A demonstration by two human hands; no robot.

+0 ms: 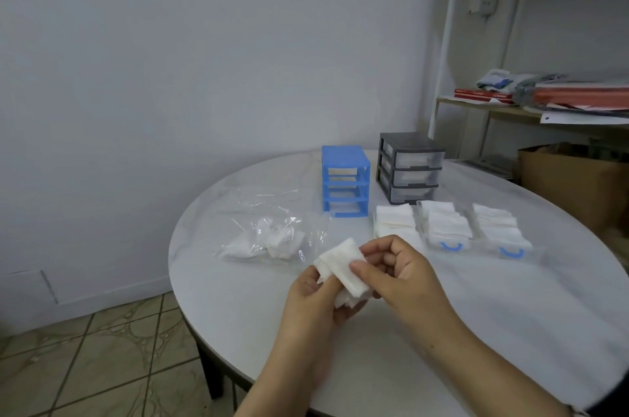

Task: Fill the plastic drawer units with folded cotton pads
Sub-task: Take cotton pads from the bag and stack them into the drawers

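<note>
Folding is the step in hand: I see my left hand point(318, 294) and right hand point(398, 266) both pinching one cotton pad point(343, 268) above the bench point(442, 331), next needing placement in a drawer point(449, 229) fronting the blue unit point(345, 183).

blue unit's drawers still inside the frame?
No, the blue drawer unit shows empty slots; two filled drawers lie on the table.

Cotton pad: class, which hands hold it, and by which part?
Both hands hold the cotton pad: left hand under its lower-left end, right hand pinching its right edge.
</note>
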